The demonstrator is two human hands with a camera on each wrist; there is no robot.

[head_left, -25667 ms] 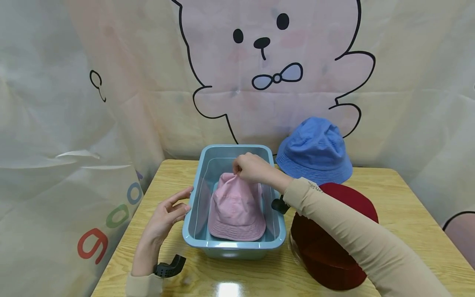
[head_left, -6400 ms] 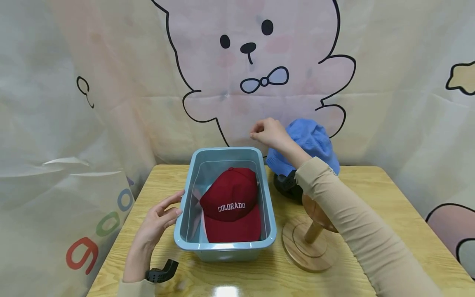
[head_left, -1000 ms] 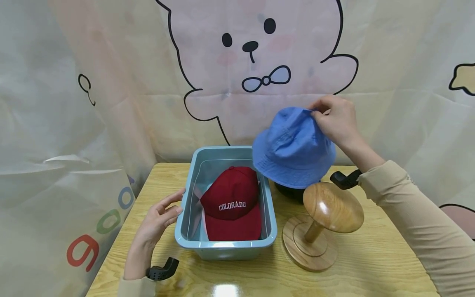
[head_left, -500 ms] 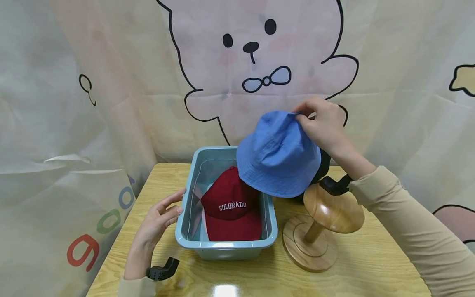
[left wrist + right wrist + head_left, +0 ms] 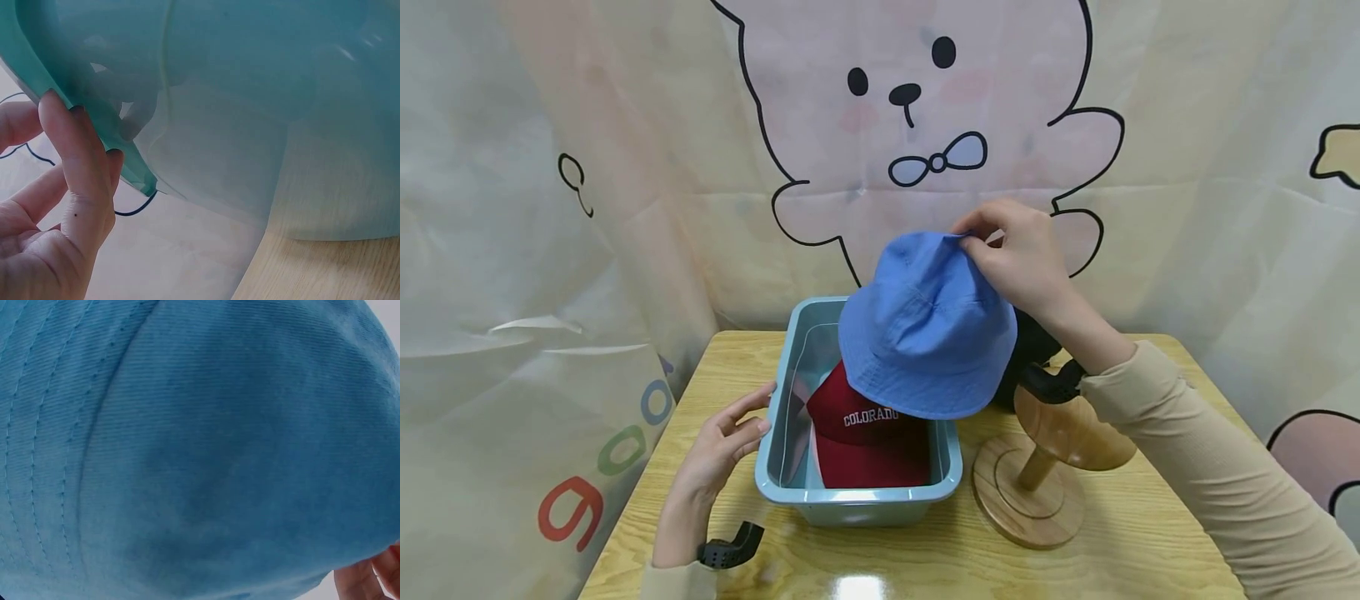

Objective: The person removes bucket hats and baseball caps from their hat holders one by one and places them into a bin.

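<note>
My right hand (image 5: 1015, 258) pinches the crown of a blue bucket hat (image 5: 925, 325), holding it over the right part of a light blue plastic basin (image 5: 857, 495). In the right wrist view the hat's cloth (image 5: 237, 444) fills nearly everything, with fingertips (image 5: 359, 581) at its lower right. Inside the basin lies a red baseball cap (image 5: 872, 458) lettered COLORADO, partly covered by the hat. A sliver of pink cloth (image 5: 814, 458) shows beneath it. My left hand (image 5: 722, 446) touches the basin's left rim with loosely bent fingers; the left wrist view shows its fingertips against the rim (image 5: 115, 140).
A wooden hat stand (image 5: 1030, 500) with a tilted oval top stands right of the basin. Behind it, a black item (image 5: 1030, 346) is partly hidden by my right arm. Everything stands on a wooden table (image 5: 790, 558) before a curtain printed with a cartoon bear.
Earlier the pink hat went into the basin, and the red cap later lay over it. In the last second my right hand carried the blue hat leftward over the basin. My left hand stayed.
</note>
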